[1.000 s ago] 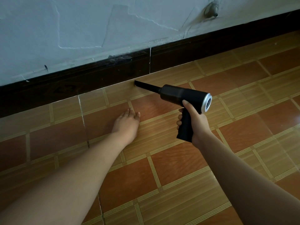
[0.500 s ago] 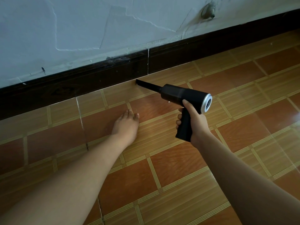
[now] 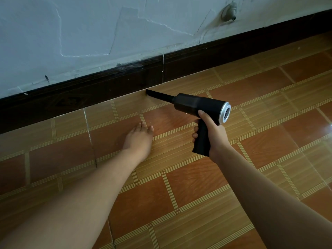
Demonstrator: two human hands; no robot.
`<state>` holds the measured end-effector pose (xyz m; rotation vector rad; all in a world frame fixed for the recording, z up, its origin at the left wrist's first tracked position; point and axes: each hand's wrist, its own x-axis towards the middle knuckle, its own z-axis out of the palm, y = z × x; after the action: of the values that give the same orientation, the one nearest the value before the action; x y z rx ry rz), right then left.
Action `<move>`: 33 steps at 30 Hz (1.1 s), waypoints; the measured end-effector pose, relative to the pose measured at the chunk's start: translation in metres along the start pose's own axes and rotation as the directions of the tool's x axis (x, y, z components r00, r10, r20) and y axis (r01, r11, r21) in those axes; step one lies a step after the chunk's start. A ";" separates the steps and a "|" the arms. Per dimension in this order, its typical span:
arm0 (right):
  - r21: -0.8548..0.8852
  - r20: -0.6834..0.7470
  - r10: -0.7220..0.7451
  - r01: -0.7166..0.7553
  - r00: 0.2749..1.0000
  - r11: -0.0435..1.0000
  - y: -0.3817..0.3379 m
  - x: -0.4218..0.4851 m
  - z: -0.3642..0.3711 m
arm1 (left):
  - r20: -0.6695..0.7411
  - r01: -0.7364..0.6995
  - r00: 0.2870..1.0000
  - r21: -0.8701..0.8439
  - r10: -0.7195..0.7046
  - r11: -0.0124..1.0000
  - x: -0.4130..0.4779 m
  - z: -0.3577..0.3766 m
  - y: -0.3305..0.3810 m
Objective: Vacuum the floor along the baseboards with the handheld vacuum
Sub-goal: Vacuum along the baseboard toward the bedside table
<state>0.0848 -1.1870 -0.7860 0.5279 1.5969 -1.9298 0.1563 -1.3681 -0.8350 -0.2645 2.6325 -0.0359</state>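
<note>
R hand (image 3: 213,135) fingers wrapped round vacuum (image 3: 195,105) grip. Nozzle (image 3: 159,95) tip sits where floor (image 3: 197,191) meets baseboard (image 3: 89,97). L hand (image 3: 139,139) flat on floor, fingers straight, holding nothing. Best: tip low, tight to that edge, slow even slide.

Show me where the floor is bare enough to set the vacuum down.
Bare tiles lie right of the right hand, out to the baseboard, and near the camera between both forearms. Crowded: the gap between left hand, vacuum nozzle and baseboard.
</note>
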 end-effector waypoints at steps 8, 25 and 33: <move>0.020 -0.013 -0.005 0.006 1.000 1.000 -0.003 0.002 -0.003 | 0.001 0.001 1.000 -0.005 -0.001 1.000 -0.001 -0.001 0.000; -0.098 0.111 0.011 0.000 0.994 0.995 0.008 -0.002 0.028 | 0.036 0.020 0.999 -0.027 -0.019 0.999 0.001 -0.001 0.000; -0.063 0.045 0.012 -0.009 0.999 0.998 -0.008 0.003 0.018 | 0.030 -0.020 0.999 -0.021 0.020 1.000 0.000 -0.008 -0.004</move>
<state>0.0786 -1.2041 -0.7778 0.4626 1.6167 -1.8646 0.1533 -1.3722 -0.8280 -0.2440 2.6067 0.0014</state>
